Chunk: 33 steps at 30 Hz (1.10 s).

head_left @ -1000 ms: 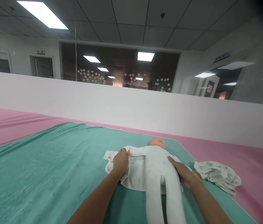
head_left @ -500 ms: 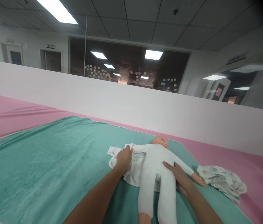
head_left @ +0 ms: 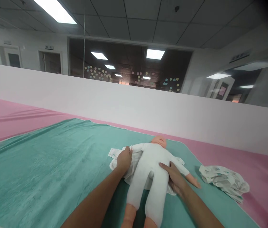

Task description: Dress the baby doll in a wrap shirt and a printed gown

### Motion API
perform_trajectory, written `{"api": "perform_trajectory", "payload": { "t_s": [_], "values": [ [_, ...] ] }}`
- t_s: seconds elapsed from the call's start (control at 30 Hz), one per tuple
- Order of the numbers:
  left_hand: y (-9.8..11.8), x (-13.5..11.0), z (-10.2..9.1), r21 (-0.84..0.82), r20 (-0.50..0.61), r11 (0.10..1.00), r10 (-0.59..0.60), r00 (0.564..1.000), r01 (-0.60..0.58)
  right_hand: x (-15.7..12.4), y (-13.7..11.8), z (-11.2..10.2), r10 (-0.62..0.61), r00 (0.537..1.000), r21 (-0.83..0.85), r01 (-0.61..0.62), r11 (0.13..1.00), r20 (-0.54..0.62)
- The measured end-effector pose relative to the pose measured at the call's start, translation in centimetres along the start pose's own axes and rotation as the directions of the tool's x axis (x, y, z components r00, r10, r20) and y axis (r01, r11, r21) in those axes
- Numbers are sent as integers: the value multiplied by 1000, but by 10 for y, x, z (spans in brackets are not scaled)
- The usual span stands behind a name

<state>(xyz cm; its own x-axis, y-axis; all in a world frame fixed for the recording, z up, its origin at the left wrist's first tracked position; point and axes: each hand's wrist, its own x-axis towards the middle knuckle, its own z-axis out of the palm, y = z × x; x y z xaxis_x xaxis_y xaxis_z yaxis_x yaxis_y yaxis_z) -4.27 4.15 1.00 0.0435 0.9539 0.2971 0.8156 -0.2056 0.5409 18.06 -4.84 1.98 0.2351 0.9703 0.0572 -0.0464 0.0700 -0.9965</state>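
the white cloth-bodied doll [head_left: 153, 158] with a peach head lies at five o'clock in view; my left hand [head_left: 124, 161] grips its ten o'clock arm end, presumably holding it outstretched; my right hand [head_left: 176, 180], thumb spread wide, seems to steady its side.

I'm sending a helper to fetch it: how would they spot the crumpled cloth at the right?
Find the green sheet over the pink surface. Follow its right edge, past the doll, to a crumpled white cloth lying across that edge. Unlike the cloth beneath the doll, it lies bunched up on its own.
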Motion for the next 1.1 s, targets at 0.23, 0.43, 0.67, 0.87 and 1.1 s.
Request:
{"api": "perform_trajectory", "payload": {
  "t_s": [0.23, 0.43, 0.67, 0.87, 1.1],
  "values": [
    [-4, 1, 4, -82, -108, 997, 7, 994, -15, -9, -18, -10, 74, 996, 35, -75, 997, 40],
    [0, 3, 0, -205, -176, 978, 2, 984, -39, -28, -34, 0, 101, 967, 27, -111, 993, 233],
    [5, 7, -17, -354, -266, 926, 38, 963, -134, -24, -36, 24, 48, 940, 69, -75, 995, 339],
    [22, 2, -18, -241, -236, 927, 232, 944, -288, -21, -29, 32, 66, 940, 67, -94, 993, 334],
    [11, 9, -29, -40, -107, 985, 163, 981, -168, -13, -38, 38, 68, 916, 28, -86, 996, 395]
  ]
}}
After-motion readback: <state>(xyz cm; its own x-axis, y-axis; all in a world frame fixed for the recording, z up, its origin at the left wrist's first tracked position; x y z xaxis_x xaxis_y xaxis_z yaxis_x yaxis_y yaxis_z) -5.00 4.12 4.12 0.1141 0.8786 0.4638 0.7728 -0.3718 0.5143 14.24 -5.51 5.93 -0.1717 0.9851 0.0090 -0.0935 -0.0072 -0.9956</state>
